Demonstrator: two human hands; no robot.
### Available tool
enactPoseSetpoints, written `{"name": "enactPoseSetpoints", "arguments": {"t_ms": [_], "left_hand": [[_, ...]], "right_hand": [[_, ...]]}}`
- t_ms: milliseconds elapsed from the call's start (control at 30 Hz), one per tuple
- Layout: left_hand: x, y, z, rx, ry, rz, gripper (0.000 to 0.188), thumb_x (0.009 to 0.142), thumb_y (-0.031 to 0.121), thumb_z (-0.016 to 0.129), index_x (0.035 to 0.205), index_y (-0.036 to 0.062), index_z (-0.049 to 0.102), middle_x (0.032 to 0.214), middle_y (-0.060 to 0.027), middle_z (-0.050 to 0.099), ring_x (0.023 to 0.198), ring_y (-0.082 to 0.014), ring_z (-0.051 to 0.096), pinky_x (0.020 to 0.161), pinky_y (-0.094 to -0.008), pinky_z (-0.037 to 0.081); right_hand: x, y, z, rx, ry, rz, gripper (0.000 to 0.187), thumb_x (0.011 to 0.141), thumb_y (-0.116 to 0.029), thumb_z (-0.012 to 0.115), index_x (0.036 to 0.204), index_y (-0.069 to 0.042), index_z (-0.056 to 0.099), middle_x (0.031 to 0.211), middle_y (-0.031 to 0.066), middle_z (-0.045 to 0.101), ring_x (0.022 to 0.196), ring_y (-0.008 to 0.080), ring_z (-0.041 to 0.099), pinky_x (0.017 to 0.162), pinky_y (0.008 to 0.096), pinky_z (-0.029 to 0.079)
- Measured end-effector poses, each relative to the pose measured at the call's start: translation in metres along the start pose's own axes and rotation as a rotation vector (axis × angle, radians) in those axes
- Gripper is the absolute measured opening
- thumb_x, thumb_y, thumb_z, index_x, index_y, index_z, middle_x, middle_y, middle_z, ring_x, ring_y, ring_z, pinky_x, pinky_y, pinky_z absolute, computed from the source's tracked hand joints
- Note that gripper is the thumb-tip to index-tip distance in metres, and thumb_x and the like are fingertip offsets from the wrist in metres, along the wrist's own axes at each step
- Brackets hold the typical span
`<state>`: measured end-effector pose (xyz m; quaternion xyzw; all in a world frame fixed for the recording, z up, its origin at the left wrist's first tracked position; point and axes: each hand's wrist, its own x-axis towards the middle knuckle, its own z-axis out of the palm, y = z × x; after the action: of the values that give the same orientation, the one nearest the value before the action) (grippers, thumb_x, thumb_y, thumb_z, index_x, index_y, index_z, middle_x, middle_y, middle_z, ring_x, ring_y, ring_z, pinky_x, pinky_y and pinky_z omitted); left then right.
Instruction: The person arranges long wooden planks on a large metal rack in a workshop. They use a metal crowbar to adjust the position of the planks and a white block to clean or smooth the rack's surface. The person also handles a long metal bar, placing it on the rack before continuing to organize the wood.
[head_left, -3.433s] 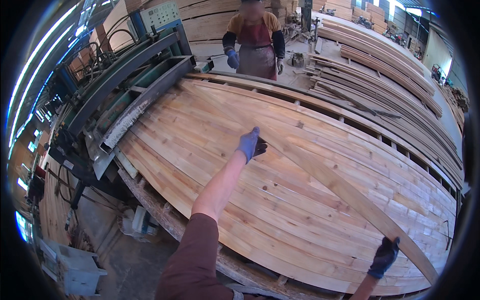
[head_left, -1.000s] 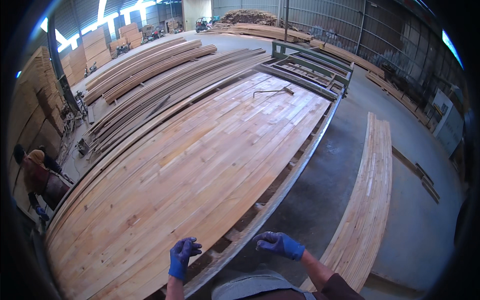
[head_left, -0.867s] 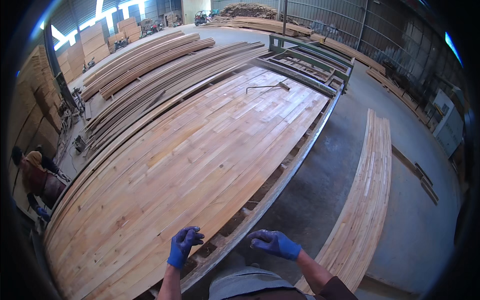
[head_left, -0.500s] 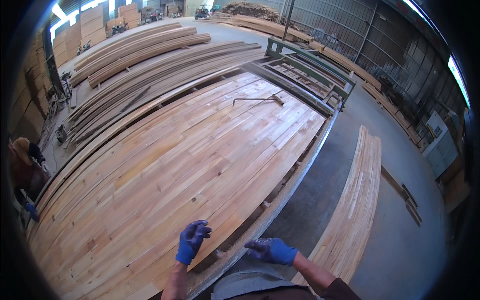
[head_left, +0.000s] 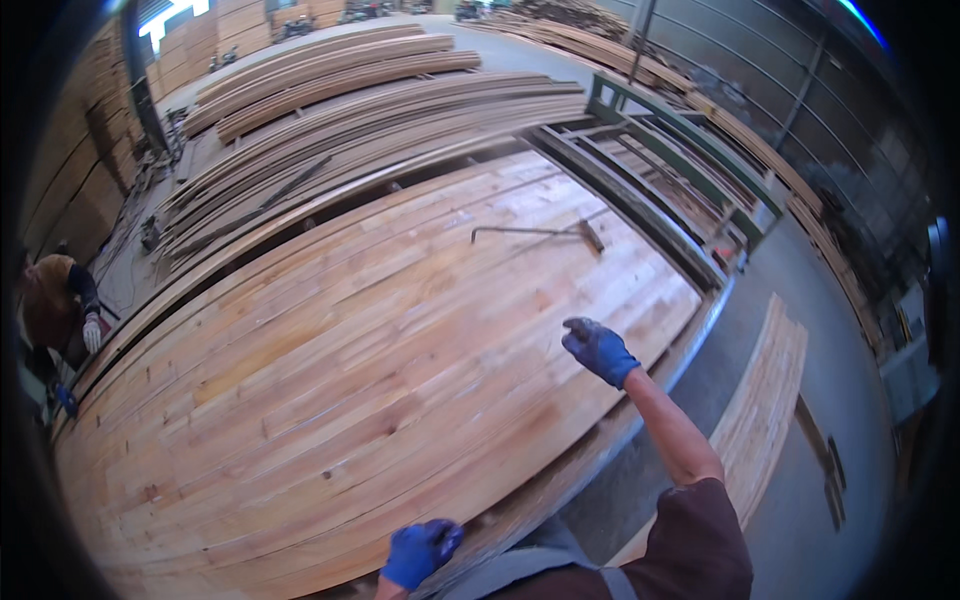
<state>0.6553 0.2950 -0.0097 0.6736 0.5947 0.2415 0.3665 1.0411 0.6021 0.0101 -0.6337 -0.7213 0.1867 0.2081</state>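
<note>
A broad panel of glued pale planks [head_left: 350, 370] covered the worktop, its long axis running from the near left toward the far right. Stacks of long boards [head_left: 340, 90] lay beyond it, and a narrower board pile [head_left: 765, 400] rested on the floor to the right. The right hand [head_left: 598, 348], blue-gloved, hovered loosely curled over the panel's near edge, gripping nothing. The left hand [head_left: 420, 550] sat at that edge, fingers bent; I couldn't tell its grip.

We see no packages, labels, signs or screens here; only bare timber and metal framing fill our view.
</note>
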Motion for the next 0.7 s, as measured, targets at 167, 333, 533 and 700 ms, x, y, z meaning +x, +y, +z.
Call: {"name": "enactPoseSetpoints", "arguments": {"t_ms": [167, 333, 533, 700], "left_hand": [[0.030, 0.038, 0.047, 0.159, 0.136, -0.381, 0.026, 0.085, 0.041, 0.075, 0.088, 0.0144, 0.074, 0.071, -0.0129, 0.071, 0.066, -0.0321, 0.070, 0.062, -0.0440, 0.054], [0.043, 0.049, 0.077, 0.280, 0.215, -0.649, 0.035, 0.080, 0.044, 0.079, 0.091, 0.0124, 0.071, 0.074, -0.0130, 0.072, 0.069, -0.0334, 0.070, 0.067, -0.0426, 0.055], [0.056, 0.044, 0.088, 0.407, 0.243, -0.645, 0.044, 0.074, 0.051, 0.082, 0.090, 0.0124, 0.067, 0.070, -0.0124, 0.069, 0.069, -0.0333, 0.070, 0.066, -0.0433, 0.054], [0.059, 0.050, 0.083, 0.356, 0.188, -0.792, 0.046, 0.076, 0.053, 0.079, 0.093, 0.0118, 0.066, 0.078, -0.0137, 0.072, 0.077, -0.0365, 0.071, 0.071, -0.0474, 0.052]], "right_hand": [[0.184, 0.101, -0.011, -0.307, 0.165, -0.131, 0.052, 0.088, -0.038, 0.066, 0.126, -0.003, 0.064, 0.119, 0.0209, 0.069, 0.111, 0.0342, 0.065, 0.100, 0.0435, 0.050], [0.278, 0.111, -0.019, -0.580, 0.107, -0.215, 0.030, 0.075, -0.027, 0.070, 0.100, -0.009, 0.067, 0.096, 0.0153, 0.071, 0.092, 0.0330, 0.069, 0.078, 0.0484, 0.055], [0.331, 0.172, 0.003, -0.663, 0.181, -0.400, 0.010, 0.077, -0.017, 0.061, 0.075, -0.014, 0.071, 0.075, 0.0135, 0.070, 0.074, 0.0323, 0.070, 0.065, 0.0464, 0.053], [0.348, 0.179, 0.004, -0.687, 0.147, -0.598, 0.016, 0.080, -0.019, 0.062, 0.067, -0.017, 0.070, 0.065, 0.0112, 0.067, 0.061, 0.0309, 0.067, 0.054, 0.0455, 0.050]]}}
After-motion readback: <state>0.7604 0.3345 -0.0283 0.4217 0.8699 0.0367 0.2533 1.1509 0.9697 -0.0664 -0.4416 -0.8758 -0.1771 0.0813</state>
